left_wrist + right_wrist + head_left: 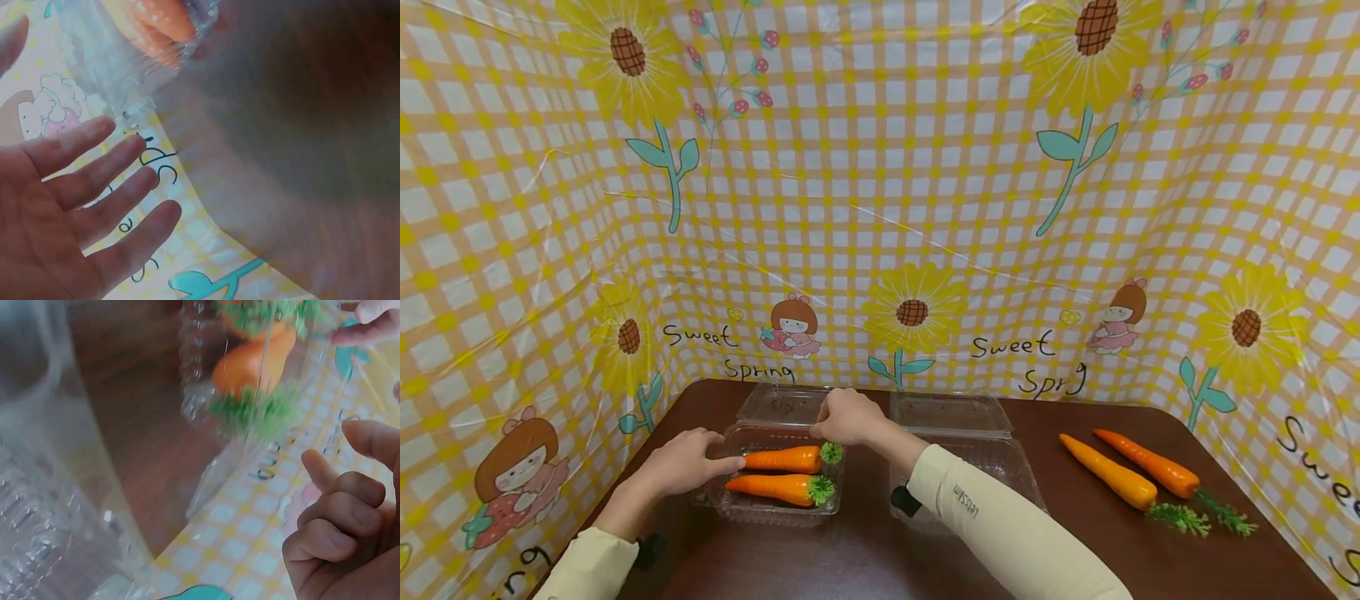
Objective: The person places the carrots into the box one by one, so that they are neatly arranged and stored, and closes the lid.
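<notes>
Two toy carrots with green tops lie side by side in the left clear plastic clamshell box, its lid tipped back behind it. My left hand is at the box's left side, thumb reaching to the upper carrot's tip. In the left wrist view its fingers are spread and straight. Over the box's back right corner is my right hand. The right wrist view shows three fingers loosely bent, with thumb and forefinger apart and nothing between them.
A second clear box, its lid also back, stands in the middle, partly behind the right sleeve. Two more carrots lie on the brown table at the right. A checked cloth surrounds the back and sides.
</notes>
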A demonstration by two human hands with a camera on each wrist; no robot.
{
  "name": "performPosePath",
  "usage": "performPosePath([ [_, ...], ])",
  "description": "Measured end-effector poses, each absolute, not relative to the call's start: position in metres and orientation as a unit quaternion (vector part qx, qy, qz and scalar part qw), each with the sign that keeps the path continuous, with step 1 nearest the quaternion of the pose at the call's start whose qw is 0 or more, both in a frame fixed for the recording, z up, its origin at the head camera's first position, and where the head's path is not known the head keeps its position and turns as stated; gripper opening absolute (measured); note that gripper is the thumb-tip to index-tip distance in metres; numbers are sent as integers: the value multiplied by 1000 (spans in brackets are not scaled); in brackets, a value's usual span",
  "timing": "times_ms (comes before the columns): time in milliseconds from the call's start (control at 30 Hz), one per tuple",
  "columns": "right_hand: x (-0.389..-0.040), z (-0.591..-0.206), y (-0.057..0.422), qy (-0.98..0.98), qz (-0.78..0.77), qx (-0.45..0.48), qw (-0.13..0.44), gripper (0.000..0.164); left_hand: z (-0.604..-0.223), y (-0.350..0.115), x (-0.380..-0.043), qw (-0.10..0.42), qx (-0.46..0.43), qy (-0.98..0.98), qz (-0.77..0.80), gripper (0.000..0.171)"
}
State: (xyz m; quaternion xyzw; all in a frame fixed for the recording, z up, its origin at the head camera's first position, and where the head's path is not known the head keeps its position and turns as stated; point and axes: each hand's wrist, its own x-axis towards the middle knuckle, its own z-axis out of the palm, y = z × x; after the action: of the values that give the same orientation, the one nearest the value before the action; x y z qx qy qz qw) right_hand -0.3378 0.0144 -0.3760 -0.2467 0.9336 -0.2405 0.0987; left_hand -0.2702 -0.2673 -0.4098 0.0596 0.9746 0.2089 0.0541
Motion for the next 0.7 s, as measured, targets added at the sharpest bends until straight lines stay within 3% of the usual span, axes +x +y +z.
performPosePath([
  [200,-357,-377,20,947,-241,-191,94,51,-404,-268,-294,56,61,965,248,85],
  [267,-363,-379,21,951,-239,-171,94,55,-402,-269,-304,63,59,963,257,83],
  [500,-378,-389,21,960,-236,-113,97,32,-401,-273,-336,98,36,956,275,71],
  [700,-384,-393,20,964,-231,-90,91,30,-405,-272,-355,151,17,934,324,57],
])
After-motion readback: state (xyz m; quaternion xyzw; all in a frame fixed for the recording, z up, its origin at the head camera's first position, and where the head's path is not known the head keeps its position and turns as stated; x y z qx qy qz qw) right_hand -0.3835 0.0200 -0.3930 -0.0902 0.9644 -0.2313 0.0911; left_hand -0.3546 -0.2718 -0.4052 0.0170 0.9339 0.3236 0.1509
